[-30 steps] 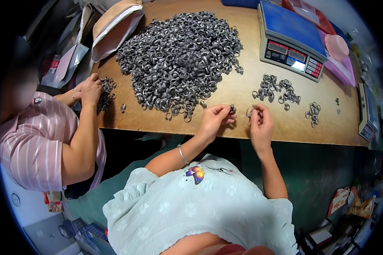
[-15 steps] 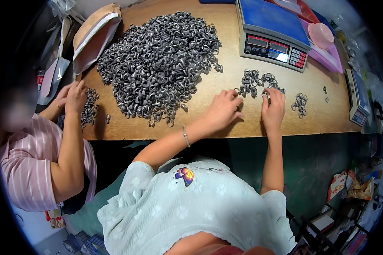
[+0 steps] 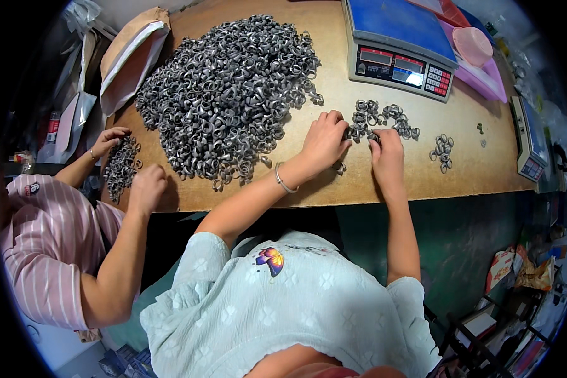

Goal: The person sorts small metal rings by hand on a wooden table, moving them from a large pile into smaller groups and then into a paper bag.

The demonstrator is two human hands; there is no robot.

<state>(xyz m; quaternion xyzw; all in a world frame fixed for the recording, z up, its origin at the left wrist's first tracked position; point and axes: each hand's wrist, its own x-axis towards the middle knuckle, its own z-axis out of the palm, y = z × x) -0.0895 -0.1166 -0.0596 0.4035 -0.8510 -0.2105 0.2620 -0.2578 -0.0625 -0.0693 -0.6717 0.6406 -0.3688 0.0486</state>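
My left hand (image 3: 326,140) rests low over the table, its fingers bent and thumb apart, fingertips at the left edge of a small cluster of grey metal rings (image 3: 366,112). A few rings (image 3: 339,167) lie beside its wrist side, partly hidden under the palm. Just to the right, my right hand (image 3: 388,154) pinches a dark ring (image 3: 373,136) between thumb and fingers at the near side of that cluster. Left of both hands rises a large heap of similar rings (image 3: 227,94).
A blue-topped scale (image 3: 400,38) stands behind the cluster. Another small group of rings (image 3: 443,151) lies right of my right hand, and a second scale (image 3: 530,138) sits at the right edge. On the left, a co-worker's hands (image 3: 147,188) flank a smaller ring pile (image 3: 121,167).
My right hand has moved left, nearer my left hand, which has shifted slightly left and forward. Rings now show beside my left palm. The co-worker's hands have moved apart.
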